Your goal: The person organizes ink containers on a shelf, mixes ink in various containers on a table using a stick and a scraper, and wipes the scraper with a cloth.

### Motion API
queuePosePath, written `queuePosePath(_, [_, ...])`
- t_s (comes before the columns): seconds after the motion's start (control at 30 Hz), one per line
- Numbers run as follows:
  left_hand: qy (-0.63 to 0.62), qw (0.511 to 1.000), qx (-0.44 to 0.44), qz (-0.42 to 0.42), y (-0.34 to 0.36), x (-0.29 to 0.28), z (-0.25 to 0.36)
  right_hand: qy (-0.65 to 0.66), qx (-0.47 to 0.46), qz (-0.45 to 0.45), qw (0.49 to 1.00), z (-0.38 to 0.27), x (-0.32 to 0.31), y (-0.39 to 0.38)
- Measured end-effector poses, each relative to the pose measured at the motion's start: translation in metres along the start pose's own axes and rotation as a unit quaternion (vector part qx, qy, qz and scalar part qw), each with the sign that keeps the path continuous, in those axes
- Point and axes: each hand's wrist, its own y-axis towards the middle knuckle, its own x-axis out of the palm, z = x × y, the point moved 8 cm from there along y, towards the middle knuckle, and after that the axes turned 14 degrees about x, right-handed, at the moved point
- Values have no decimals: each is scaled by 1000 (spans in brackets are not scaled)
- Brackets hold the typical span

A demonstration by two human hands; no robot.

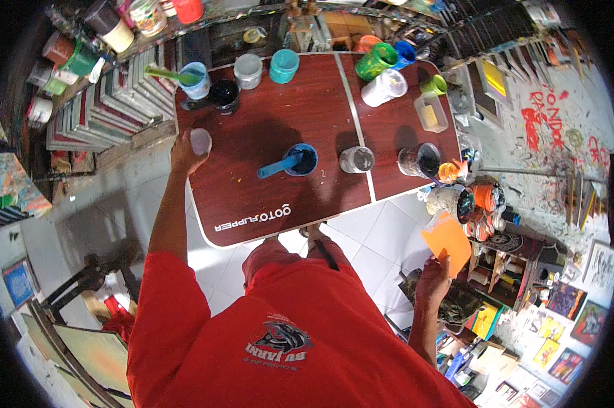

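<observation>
My left hand (187, 158) is closed around a small pale cup (201, 141) at the left edge of the dark red tabletop (266, 204). Off the table's right side, my right hand (434, 277) grips a flat, rectangular orange piece (449, 243) by its lower end; its exact kind is unclear. Near the table's middle stands a blue cup (307, 163) of dark blue paint, with a blue stick (279, 166) leaning out to the left. A grey-topped jar (356, 160) is to its right, and a dark-stained container (419, 161) stands farther right.
Along the far side are a black cup (224, 96), a grey tub (248, 71), a teal tub (284, 66), a white container (384, 88) and a green cup (376, 62). Framed screens (110, 112) lean at left. Paint-covered pots (451, 202) crowd the right side.
</observation>
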Motion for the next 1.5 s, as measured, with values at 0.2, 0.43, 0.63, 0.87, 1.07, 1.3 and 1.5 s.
queuePosePath(0.2, [22,998,-29,-53,-33,16,25,36,15,-16,999,11,-22,1])
queuePosePath(0.43, [71,993,-38,-83,-51,20,45,73,14,4,997,22,-43,-7])
queuePosePath(0.63, [14,990,-67,-120,-60,17,54,90,17,5,996,30,-57,-4])
queuePosePath(0.87, [-16,993,-105,55,-99,8,69,117,22,13,993,37,-68,9])
queuePosePath(1.07, [-257,926,-207,-184,-187,101,131,153,35,3,988,50,-88,37])
queuePosePath(1.3, [-472,866,8,-165,-130,151,329,166,98,-2,981,82,-138,104])
queuePosePath(1.5, [-430,902,-6,21,-44,161,384,111,89,29,989,56,-171,130])
